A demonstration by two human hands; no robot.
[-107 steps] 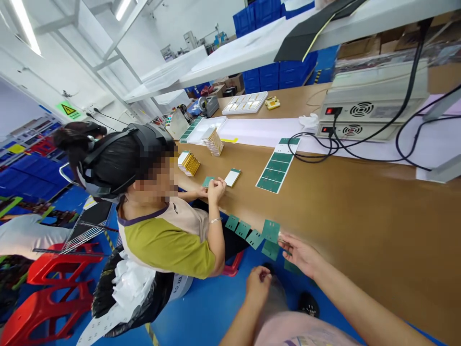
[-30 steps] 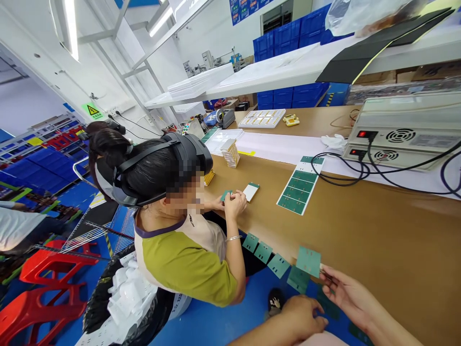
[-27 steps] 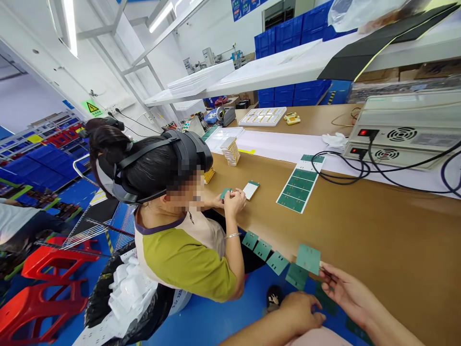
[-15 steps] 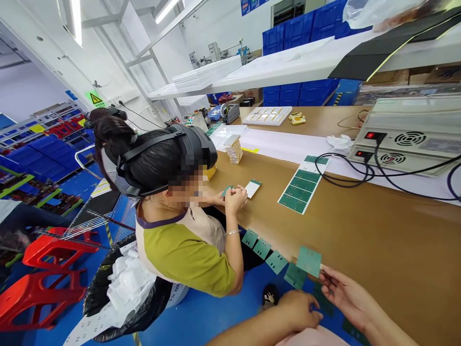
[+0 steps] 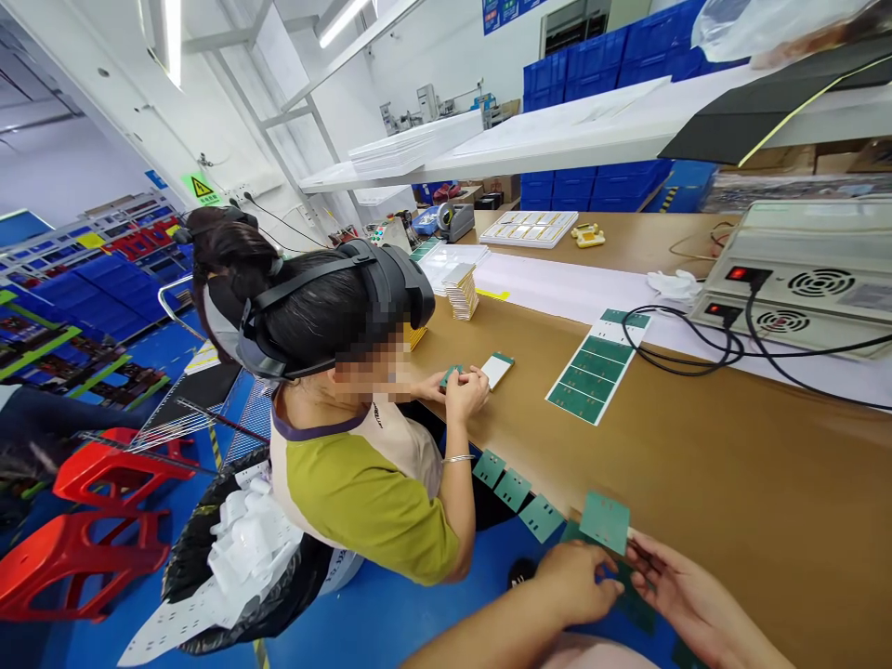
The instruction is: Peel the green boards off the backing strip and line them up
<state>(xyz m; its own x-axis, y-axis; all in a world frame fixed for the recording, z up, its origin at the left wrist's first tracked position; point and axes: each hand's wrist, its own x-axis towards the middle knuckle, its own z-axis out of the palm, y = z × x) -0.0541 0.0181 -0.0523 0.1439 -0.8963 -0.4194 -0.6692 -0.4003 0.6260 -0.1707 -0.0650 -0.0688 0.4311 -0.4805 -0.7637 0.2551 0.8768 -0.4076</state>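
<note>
1. Green card [image 5: 603, 522]: at the bench's [image 5: 739, 465] near edge, overlapping that edge in view; whether it rests on the wood or is raised, cannot tell.
2. Right hand [image 5: 673, 578]: thumb and forefinger pinched together on the card's right-hand edge, gap closed down to the card; other fingers curled loosely below. Nearly all of the card lies beyond the fingertips, off to their left.
3. Card's lie: broad face up toward the camera, top side sloping down to the right. Sides look about equal, so a long axis is hard to call; held edge points to the right hand, opposite edge toward the seated co-worker.
4. Left hand [image 5: 575, 585]: just below the card, fingers half bent, thumb a little apart from forefinger. Whether they grip anything, cannot tell.
5. Darker green card [image 5: 571, 533]: shows partly from behind the held one, just above the left hand; contact unclear.
6. Row of green cards [image 5: 513, 489]: strung along the bench's near edge toward the co-worker [image 5: 362, 465], jutting out over the floor.
7. Farther in from that edge: printed green sheet [image 5: 592, 376], lying slantwise, its long axis running toward the bench's far side.
</note>
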